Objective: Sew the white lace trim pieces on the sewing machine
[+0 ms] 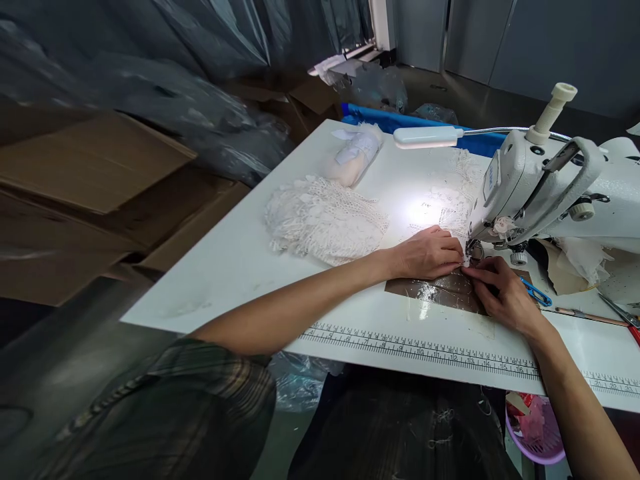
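Observation:
At the needle of a white sewing machine (505,193), my left hand (430,253) has its fingers curled and pressed together on white lace fabric (466,262). My right hand (505,293) pinches the near edge of that lace, thumb and forefinger closed just in front of the presser foot. Little of the lace shows between the fingers. More lace (450,207) spreads behind my left hand under bright light. A brown, shiny plate (435,293) lies beneath both hands.
A lace pile (327,220) and a tied pale bundle (353,157) lie left. A lamp (427,137) hangs over the table (220,280), with a printed ruler along its front. Blue snips (537,293) and scissors (623,313) lie right. Cardboard boxes (90,160) stand left, a purple basket (545,447) below.

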A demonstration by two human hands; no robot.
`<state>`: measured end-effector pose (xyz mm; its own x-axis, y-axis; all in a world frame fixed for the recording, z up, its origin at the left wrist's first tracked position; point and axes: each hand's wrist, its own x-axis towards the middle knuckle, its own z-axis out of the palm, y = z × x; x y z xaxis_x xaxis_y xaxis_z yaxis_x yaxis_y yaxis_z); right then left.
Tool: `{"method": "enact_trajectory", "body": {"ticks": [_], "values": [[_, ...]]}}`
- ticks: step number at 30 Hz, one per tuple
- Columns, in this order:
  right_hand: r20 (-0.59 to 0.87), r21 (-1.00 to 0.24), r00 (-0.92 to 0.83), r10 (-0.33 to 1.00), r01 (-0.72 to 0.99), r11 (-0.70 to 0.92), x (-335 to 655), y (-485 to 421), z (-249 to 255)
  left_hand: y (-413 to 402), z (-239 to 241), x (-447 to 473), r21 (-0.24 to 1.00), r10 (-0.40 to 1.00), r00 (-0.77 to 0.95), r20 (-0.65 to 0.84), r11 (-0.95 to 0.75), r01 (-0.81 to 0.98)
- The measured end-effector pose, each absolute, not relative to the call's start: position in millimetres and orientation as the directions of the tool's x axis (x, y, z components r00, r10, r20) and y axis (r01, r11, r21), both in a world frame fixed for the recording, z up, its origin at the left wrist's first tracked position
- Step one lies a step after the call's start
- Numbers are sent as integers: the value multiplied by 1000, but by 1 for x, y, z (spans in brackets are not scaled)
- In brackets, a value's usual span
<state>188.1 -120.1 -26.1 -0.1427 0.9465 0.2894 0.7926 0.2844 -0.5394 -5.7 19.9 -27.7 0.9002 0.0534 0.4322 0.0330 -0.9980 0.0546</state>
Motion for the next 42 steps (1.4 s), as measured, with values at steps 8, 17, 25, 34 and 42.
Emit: {"method": "enact_trajectory", "body": {"ticks": [8, 17, 25, 34, 42], "values": [[295, -799, 395, 870, 602, -2, 206, -114, -21, 18, -35, -4, 13, 35, 840, 541, -999, 33], [332, -727, 366, 869, 687, -12, 206, -115, -12, 16, -32, -3, 109, 60, 868, 493, -994, 6], [301, -303, 157, 941, 951, -61, 233, -159, -10, 17, -31, -3, 281, 74, 902, 425, -958, -53], [321, -354, 116, 940, 935, 6, 211, -158, -21, 17, -21, 9, 746, 558, 783, 275, -638, 192], [218, -257, 109, 970, 965, -50, 182, -123, -13, 28, -33, 8, 846, 524, 810, 262, -529, 69]]}}
